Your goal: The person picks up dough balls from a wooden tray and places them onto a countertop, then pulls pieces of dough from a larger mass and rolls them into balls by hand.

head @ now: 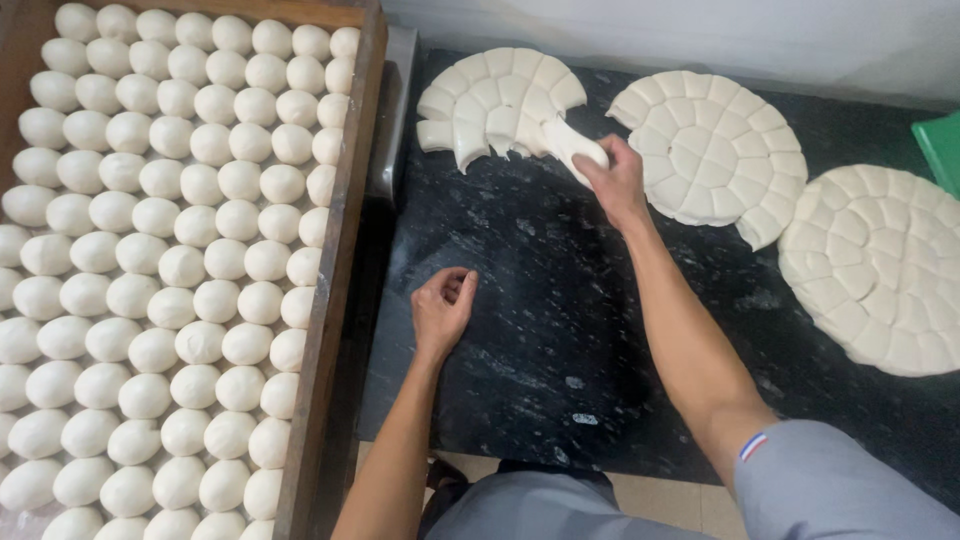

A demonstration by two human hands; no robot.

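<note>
My right hand [615, 180] grips a stretched piece of white dough [572, 145] and pulls it off the lower right edge of a round scored dough disc [495, 100] at the back of the dark stone counter [560, 300]. My left hand [442, 305] rests on the counter with its fingers curled in, holding nothing that I can see. It lies close to the wooden tray's right wall [335, 260].
The wooden tray holds several rows of white dough balls [170, 260]. Two more scored dough discs lie on the counter, one at the back middle [715, 150] and one at the right [880, 265]. A green object [943, 145] sits at the far right edge.
</note>
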